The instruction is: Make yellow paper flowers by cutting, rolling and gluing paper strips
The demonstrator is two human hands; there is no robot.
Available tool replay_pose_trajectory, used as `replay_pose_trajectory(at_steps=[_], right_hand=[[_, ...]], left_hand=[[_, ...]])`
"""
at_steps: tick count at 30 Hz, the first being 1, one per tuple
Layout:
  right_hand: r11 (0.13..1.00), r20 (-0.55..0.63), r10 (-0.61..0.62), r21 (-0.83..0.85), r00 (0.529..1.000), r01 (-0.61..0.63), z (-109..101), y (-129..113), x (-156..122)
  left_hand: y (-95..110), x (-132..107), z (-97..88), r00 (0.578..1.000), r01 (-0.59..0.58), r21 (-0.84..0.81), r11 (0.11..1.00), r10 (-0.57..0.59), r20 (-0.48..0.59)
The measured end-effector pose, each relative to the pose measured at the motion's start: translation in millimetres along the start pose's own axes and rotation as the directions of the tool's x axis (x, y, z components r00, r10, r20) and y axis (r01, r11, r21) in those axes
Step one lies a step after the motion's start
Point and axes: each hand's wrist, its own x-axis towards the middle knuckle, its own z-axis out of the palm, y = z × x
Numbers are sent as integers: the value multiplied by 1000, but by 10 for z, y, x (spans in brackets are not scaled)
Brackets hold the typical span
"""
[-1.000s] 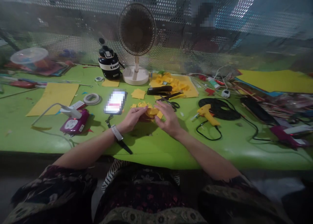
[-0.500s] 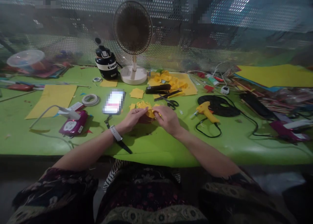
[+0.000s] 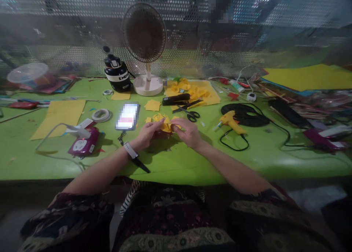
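The left hand point(image 3: 147, 133) holds some crinkly yellow paper point(image 3: 166, 126) at its left side, with the thumb on top. The right hand point(image 3: 188, 133) has its thumb and finger pinched close together on the right side of it. The crinkly yellow paper is between the two hands, over the green table point(image 3: 176, 162), near the front edge. A pale band point(image 3: 130, 149) goes around the left wrist. Just past the hands are black scissors point(image 3: 193, 115) and a black stapler point(image 3: 176, 99). A phone point(image 3: 127, 116) with a blurry, bright screen lies to the left. A yellow glue gun point(image 3: 233, 123) lies to the right, well apart from the hands. Farther back, a round fan point(image 3: 144, 33) stands beside a dark bottle point(image 3: 118, 78).
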Motion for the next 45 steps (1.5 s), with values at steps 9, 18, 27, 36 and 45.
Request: replay_pose_trajectory(at_steps=[9,18,27,36,45], right_hand=[[1000,15,2,-1,1000,-2,-27,-67,28],[980,-58,127,159,990,-116,-40,-71,27],[793,82,383,482,920,-372,-71,-46,58],[772,135,385,495,913,-399,-45,-40,36],[723,122,406,563,906,-400,-50,-22,40]], left_hand=[[-45,14,22,999,-35,29,999,34,22],[-39,43,27,998,-62,10,998,62,-3],[-64,100,-38,993,-110,-24,994,111,49],[-82,94,-19,994,-97,-25,995,98,45],[-23,57,44,994,-108,-4,994,108,7]])
